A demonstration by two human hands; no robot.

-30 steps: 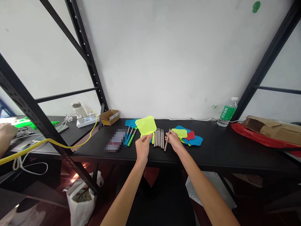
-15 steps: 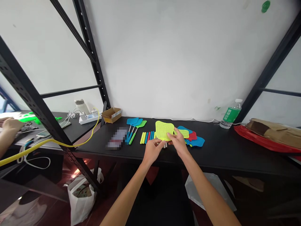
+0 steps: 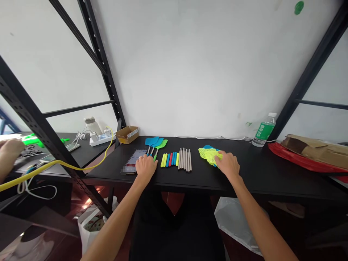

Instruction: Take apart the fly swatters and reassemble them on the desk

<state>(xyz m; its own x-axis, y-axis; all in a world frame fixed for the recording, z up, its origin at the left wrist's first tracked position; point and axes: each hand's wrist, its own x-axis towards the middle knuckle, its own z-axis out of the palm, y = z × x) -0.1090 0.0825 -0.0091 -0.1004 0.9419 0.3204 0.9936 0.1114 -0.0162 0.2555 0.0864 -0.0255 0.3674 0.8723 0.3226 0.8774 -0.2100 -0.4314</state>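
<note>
My left hand [image 3: 146,167] rests palm down, fingers spread, over the handle ends of the finished fly swatters [image 3: 152,141], two blue and one green. It also touches the right edge of a phone [image 3: 133,159]. My right hand [image 3: 230,165] grips a pile of loose mesh swatter heads [image 3: 209,156], thumb on a yellow one; blue ones show beneath, and its other fingers are partly hidden. Between my hands lie a row of yellow, blue and red handle grips [image 3: 170,159] and several thin grey metal rods [image 3: 185,159] side by side.
A small open cardboard box [image 3: 127,135] stands behind the phone. At right are a water bottle [image 3: 263,130] and a red bag with cardboard [image 3: 307,154]. A yellow cable [image 3: 103,159] crosses the left rack post. Another person's hand [image 3: 9,152] is at far left.
The yellow swatter head held up in both hands is now down on the pile at right under my right hand. My left hand has moved left to the swatters. The rods are uncovered.
</note>
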